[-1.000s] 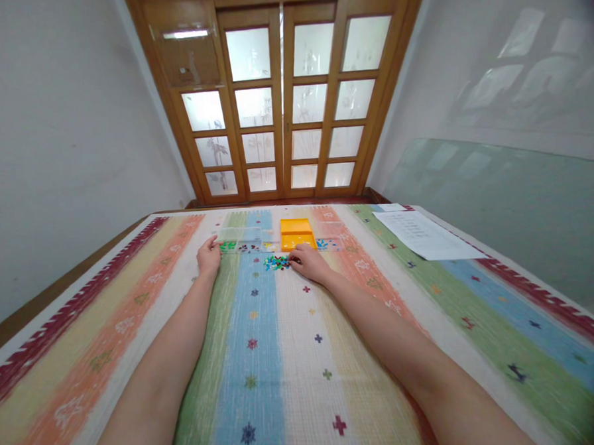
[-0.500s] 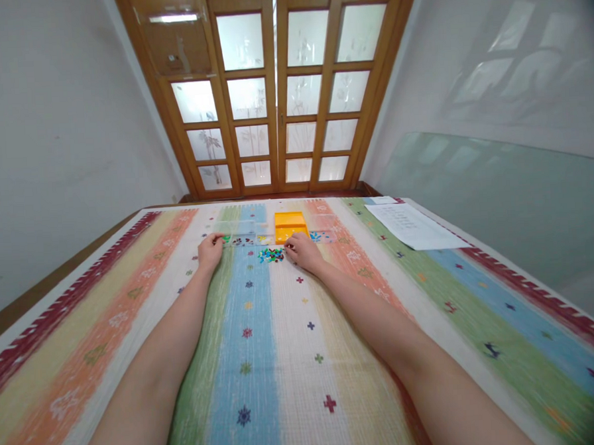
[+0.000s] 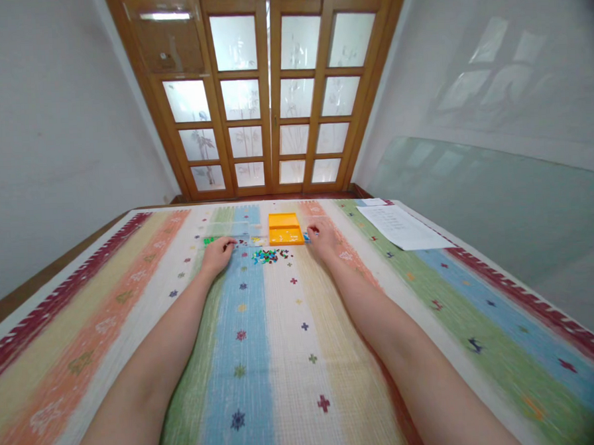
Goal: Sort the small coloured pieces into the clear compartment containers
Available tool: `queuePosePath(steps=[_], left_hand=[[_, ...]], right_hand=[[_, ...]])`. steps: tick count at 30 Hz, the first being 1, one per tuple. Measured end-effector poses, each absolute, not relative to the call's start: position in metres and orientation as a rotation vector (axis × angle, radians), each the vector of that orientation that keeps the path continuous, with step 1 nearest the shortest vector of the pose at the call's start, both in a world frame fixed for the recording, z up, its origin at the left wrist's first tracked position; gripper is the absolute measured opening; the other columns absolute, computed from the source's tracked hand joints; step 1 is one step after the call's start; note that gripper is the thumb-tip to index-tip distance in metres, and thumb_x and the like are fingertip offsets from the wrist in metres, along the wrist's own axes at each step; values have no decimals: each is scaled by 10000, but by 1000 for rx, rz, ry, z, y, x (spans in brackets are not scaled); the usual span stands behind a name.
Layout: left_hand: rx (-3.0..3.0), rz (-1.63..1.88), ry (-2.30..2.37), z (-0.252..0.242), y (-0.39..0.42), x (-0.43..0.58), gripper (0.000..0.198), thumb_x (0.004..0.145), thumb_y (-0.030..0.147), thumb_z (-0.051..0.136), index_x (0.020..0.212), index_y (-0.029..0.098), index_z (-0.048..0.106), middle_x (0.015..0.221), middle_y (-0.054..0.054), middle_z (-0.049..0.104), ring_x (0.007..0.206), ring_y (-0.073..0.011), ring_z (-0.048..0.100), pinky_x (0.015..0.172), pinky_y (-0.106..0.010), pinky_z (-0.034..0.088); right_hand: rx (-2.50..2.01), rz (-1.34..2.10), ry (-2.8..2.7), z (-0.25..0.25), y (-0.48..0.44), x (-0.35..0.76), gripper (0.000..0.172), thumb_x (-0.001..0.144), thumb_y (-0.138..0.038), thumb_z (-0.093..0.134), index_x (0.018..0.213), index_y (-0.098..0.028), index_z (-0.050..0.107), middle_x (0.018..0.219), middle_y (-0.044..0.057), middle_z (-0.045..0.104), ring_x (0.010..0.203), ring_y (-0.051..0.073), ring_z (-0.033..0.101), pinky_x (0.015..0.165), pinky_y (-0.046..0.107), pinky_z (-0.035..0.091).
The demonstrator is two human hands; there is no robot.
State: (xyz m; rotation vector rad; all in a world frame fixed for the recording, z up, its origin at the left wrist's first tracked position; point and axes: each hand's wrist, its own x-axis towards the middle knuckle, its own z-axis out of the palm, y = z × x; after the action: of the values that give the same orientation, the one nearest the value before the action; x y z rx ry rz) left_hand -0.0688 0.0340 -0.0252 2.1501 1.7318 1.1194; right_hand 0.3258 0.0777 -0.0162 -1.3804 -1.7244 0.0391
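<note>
A loose pile of small beads (image 3: 267, 256) in green, blue, white and dark red lies on the striped tablecloth between my hands. Behind it an open yellow box (image 3: 286, 235) holds a few pale pieces. My left hand (image 3: 219, 254) is over the front of a clear plastic box (image 3: 227, 229), its fingers pinched near dark red beads, with green beads (image 3: 209, 241) to its left. My right hand (image 3: 322, 238), fingers also pinched, is just right of the yellow box over blue beads (image 3: 306, 236), mostly covered. Whatever either pinch holds is too small to make out.
Printed paper sheets (image 3: 401, 226) lie at the far right of the table. The striped tablecloth (image 3: 279, 356) covers the tabletop. A glass-paned wooden door (image 3: 271, 91) stands beyond the far edge, with a pale glass panel (image 3: 485, 199) leaning at the right wall.
My right hand has gone from the pile's right side to the right of the yellow box. My left hand has shifted right from the green beads to the dark red ones. The view has turned slightly.
</note>
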Motion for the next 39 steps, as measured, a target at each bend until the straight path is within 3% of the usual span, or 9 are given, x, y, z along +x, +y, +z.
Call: queuePosePath(steps=[18, 24, 28, 39], left_hand=[[2275, 938, 1637, -18, 22, -48, 298, 935, 241, 540, 1085, 229, 797, 1138, -74, 779, 1091, -283, 687, 1036, -411, 511], [2292, 909, 1603, -18, 21, -46, 294, 937, 245, 540, 1079, 234, 798, 1130, -73, 780, 1061, -277, 695, 994, -395, 518], [2335, 892, 1547, -17, 20, -43, 277, 945, 253, 552, 1059, 240, 804, 1086, -75, 775, 998, -269, 697, 950, -386, 519], [2512, 747, 1439, -8, 14, -31, 261, 955, 279, 557, 1040, 234, 800, 1029, -86, 736, 985, -264, 665, 938, -384, 504]], right_hand=[[-1412, 59, -1819, -16, 69, 312, 199, 945, -261, 568, 955, -195, 755, 1019, 111, 702, 1008, 270, 589, 915, 393, 453], [-1408, 56, -1854, -14, 63, 305, 210, 964, -255, 569, 954, -193, 769, 992, 104, 708, 993, 265, 601, 898, 381, 450], [-1426, 63, -1912, -12, 60, 301, 219, 968, -213, 571, 1063, -180, 766, 1011, 102, 723, 977, 252, 619, 901, 371, 447], [-1010, 94, -2468, -5, 27, 257, 176, 1007, -264, 614, 1044, -225, 782, 1019, 86, 713, 1002, 236, 604, 903, 331, 420]])
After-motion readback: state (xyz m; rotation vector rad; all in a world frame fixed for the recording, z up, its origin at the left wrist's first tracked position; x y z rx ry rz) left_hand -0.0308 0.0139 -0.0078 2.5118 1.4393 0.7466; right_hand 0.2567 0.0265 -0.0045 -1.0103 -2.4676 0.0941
